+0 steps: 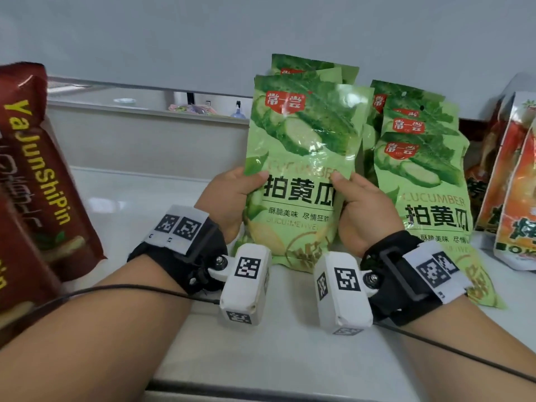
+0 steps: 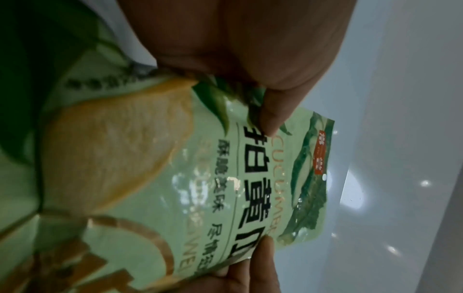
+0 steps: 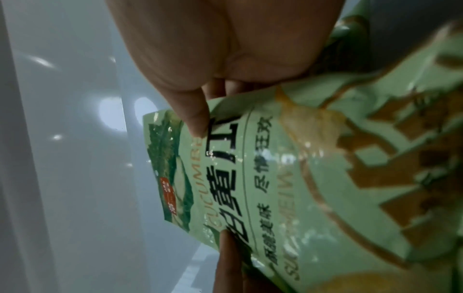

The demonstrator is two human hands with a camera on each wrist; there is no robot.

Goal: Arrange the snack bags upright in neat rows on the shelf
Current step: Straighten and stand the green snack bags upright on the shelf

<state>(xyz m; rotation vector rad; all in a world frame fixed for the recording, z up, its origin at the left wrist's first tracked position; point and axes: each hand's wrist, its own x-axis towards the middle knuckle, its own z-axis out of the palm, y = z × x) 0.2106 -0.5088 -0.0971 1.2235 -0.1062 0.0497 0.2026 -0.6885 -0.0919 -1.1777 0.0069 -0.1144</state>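
A green cucumber snack bag [image 1: 301, 158] stands upright on the white shelf [image 1: 139, 198], held at both side edges. My left hand [image 1: 232, 195] grips its left edge, thumb on the front; my right hand [image 1: 356, 207] grips its right edge the same way. At least one more green bag sits right behind it. The left wrist view shows the same bag [image 2: 225, 188] with my left thumb [image 2: 270, 115] on the print. In the right wrist view my right thumb [image 3: 195, 117] presses the bag [image 3: 275, 188]. A row of green cucumber bags [image 1: 420, 175] stands to the right.
Dark red snack bags [image 1: 43, 175] lean at the left edge. Orange snack bags [image 1: 513, 184] stand at the far right. A pale wall [image 1: 261, 30] rises behind the shelf. Cables run from both wrist cameras along my forearms.
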